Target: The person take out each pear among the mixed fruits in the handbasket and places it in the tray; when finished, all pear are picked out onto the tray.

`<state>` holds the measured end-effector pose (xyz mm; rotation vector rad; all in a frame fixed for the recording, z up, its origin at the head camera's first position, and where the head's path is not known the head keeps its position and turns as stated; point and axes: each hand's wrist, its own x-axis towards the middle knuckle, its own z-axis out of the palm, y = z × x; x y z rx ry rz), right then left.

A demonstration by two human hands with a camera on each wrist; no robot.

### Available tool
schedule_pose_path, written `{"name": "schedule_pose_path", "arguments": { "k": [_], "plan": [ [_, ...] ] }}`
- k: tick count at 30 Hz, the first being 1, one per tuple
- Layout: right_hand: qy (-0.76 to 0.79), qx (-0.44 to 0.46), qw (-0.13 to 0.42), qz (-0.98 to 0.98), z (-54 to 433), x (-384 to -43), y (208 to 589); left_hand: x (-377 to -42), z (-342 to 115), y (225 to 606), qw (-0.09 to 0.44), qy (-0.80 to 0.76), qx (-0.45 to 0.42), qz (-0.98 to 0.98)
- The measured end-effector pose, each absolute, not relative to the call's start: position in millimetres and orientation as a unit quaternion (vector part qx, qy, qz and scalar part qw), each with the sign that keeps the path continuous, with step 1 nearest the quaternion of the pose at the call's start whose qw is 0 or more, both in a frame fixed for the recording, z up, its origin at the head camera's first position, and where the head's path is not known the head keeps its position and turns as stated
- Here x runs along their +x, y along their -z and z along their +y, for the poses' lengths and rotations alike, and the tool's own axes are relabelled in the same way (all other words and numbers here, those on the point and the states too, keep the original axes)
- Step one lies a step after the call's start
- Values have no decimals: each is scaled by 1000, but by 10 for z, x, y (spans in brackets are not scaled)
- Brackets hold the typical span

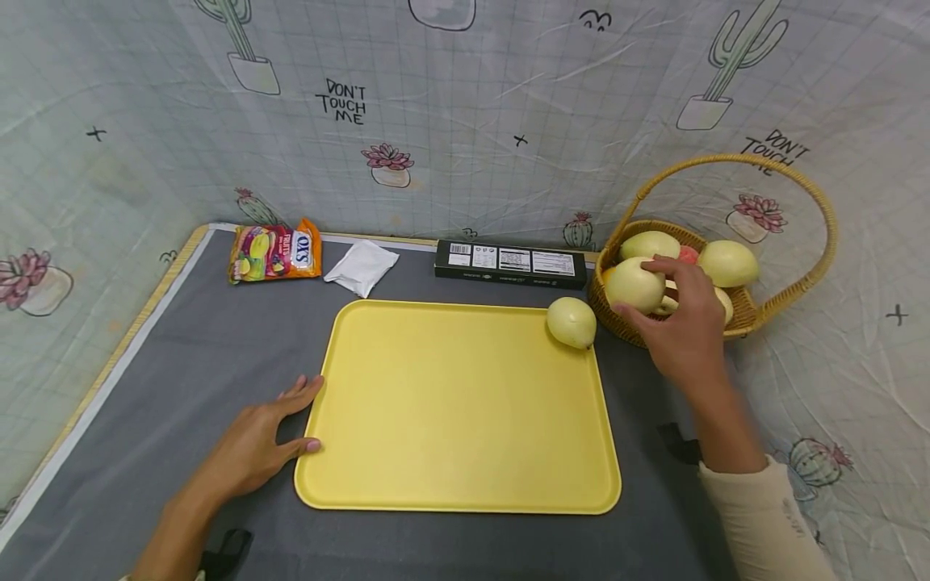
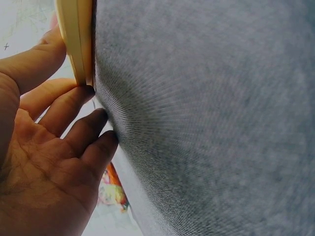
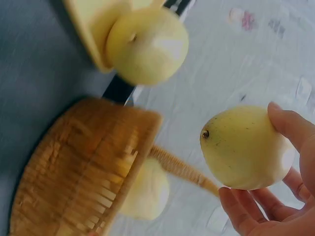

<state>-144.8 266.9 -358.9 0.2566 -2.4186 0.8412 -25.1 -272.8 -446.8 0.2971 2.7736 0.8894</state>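
Observation:
Over the left side of the wicker basket [image 1: 626,327], my right hand [image 1: 686,323] grips a smooth, pale yellow-green fruit [image 1: 635,286] between thumb and fingers. The right wrist view shows that fruit [image 3: 246,147] lifted above the basket rim, a dark stem spot on its end. A similar fruit [image 1: 571,323] sits at the far right corner of the yellow tray [image 1: 458,411]. My left hand [image 1: 257,440] rests at the tray's left rim, thumb and index finger spread along it. In the left wrist view its fairly straight fingers [image 2: 74,110] touch the tray edge and the grey cloth.
More pale fruits [image 1: 728,263] and a reddish one [image 1: 688,254] lie in the basket, under its tall arched handle [image 1: 828,226]. Along the back are an orange snack packet [image 1: 274,252], a white sachet [image 1: 362,268] and a flat black box [image 1: 510,265]. A printed curtain [image 1: 465,105] encloses the table.

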Motion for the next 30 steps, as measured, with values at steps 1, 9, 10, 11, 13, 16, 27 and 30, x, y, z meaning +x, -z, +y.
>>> {"name": "schedule_pose_path", "arguments": {
  "k": [1,9,10,11,13,16,27,30],
  "plan": [
    [-312,102,278,-903,2628,-1445,3590,-251,-2727,4470,106,-302,101,942],
    [-328,158,240,-900,2293,-1427,3642,-246,-2723,4466,108,-303,98,942],
    [-328,164,235,-900,2253,-1432,3657,-246,-2722,4466,108,-303,97,942],
    [-328,169,230,-901,2213,-1439,3676,-246,-2721,4466,109,-303,96,942],
    [-327,177,217,-902,2138,-1454,3716,-247,-2719,4468,110,-303,95,942],
    [-329,188,196,-904,2018,-1482,3775,-247,-2721,4473,110,-304,96,942],
    [-322,196,101,-920,1646,-1621,4000,-241,-2741,4486,107,-309,99,940],
    [-313,197,76,-926,1576,-1661,4050,-241,-2744,4486,106,-309,100,940]
  ]
}}
